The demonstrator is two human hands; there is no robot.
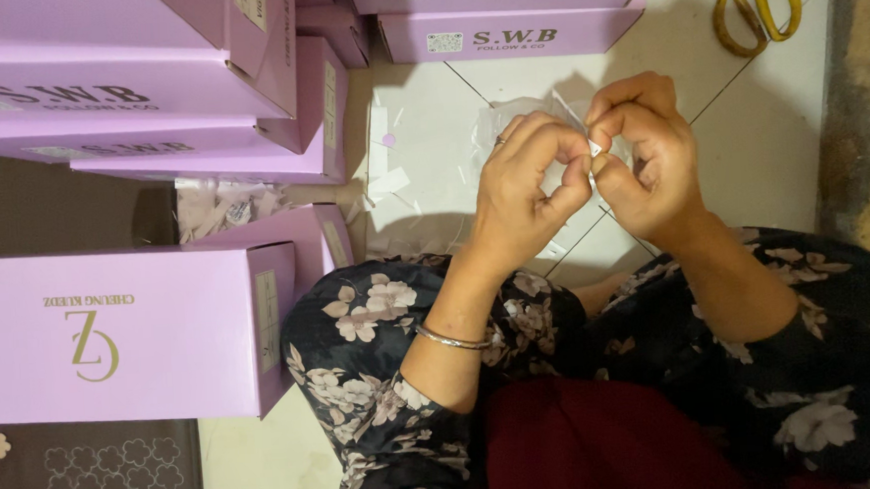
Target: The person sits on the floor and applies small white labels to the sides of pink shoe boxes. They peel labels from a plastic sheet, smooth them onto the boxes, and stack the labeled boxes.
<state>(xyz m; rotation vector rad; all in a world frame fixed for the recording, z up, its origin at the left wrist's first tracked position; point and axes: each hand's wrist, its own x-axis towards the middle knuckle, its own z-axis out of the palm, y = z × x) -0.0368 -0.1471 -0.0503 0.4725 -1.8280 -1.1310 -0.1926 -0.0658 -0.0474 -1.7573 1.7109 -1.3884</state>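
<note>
We pinch a small white paper scrap [595, 150] between both hands, held above the white tiled floor [748, 149]. Our left hand [531, 175] and right hand [649, 154] close their fingertips on it. Lilac boxes [122, 330] sit left; yellow-handled scissors [755, 4] lie well apart.

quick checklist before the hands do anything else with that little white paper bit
1. Small white paper piece pinched by both hands: ok, left hand and right hand meet on it.
2. Clear plastic bag within reach: ok, lies on the white tiled floor under the hands.
3. Yellow-handled scissors away from the fingers: ok, lying apart at the upper right.
4. Lilac cardboard boxes clear of the hands: ok, stacked to the left.
5. Loose white paper scraps tidy: not ok, scattered.
6. Print on the paper piece: cannot tell.
</note>
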